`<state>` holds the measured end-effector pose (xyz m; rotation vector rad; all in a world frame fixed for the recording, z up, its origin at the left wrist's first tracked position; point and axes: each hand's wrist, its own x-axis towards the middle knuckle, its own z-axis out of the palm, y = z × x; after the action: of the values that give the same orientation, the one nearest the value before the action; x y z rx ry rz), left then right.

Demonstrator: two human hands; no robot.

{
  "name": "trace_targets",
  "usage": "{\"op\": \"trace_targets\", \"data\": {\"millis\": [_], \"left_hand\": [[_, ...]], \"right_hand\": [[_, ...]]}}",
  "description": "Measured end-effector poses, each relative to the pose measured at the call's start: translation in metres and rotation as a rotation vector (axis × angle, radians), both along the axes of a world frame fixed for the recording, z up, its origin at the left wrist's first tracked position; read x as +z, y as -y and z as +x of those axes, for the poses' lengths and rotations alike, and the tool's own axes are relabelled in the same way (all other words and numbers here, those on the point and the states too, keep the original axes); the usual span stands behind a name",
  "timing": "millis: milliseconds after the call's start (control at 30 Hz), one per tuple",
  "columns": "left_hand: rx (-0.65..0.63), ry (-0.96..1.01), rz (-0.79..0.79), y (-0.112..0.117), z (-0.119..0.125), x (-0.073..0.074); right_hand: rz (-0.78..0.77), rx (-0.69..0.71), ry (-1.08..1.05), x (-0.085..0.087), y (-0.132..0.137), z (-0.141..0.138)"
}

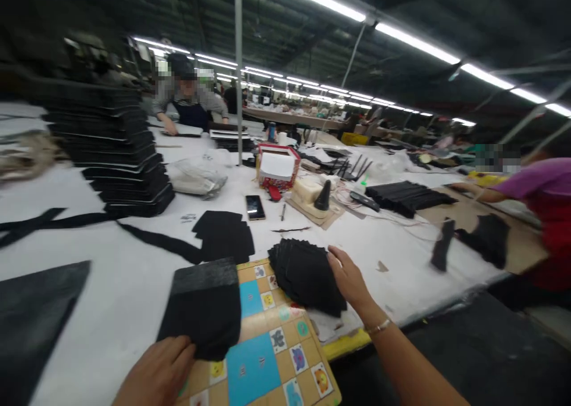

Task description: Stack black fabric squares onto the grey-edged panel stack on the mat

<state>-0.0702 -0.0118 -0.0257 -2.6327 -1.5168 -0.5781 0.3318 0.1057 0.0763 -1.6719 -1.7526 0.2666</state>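
My left hand (156,373) lies at the near edge of a black fabric piece (203,308), fingers bent onto it and pressing it down on a colourful patterned board (272,358). My right hand (350,278) rests on the right side of a fanned stack of black fabric pieces (306,275), fingers hooked over its edge. A bracelet shows on that wrist. More black cut pieces (223,233) lie on the white table (111,275) just beyond the board.
A tall pile of black sheets (116,150) stands at the left. A phone (255,207), a red-and-white box (277,166) and a black cone (323,196) sit mid-table. A person in purple (535,203) works at the right; another person stands far back.
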Motion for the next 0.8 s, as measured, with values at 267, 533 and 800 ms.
{"op": "trace_targets", "data": {"millis": [267,533,800], "left_hand": [[0.095,0.118,-0.137,-0.002,0.036,0.046],[0.376,0.525,0.097,0.001,0.016,0.051],[0.183,0.457,0.299,0.020,0.022,0.042]], "right_hand": [[0.080,0.844,0.381,-0.009,0.077,-0.166],[-0.232,0.789,0.462,-0.021,0.053,-0.204],[-0.356,0.749,0.214,-0.016,0.043,-0.198]]}}
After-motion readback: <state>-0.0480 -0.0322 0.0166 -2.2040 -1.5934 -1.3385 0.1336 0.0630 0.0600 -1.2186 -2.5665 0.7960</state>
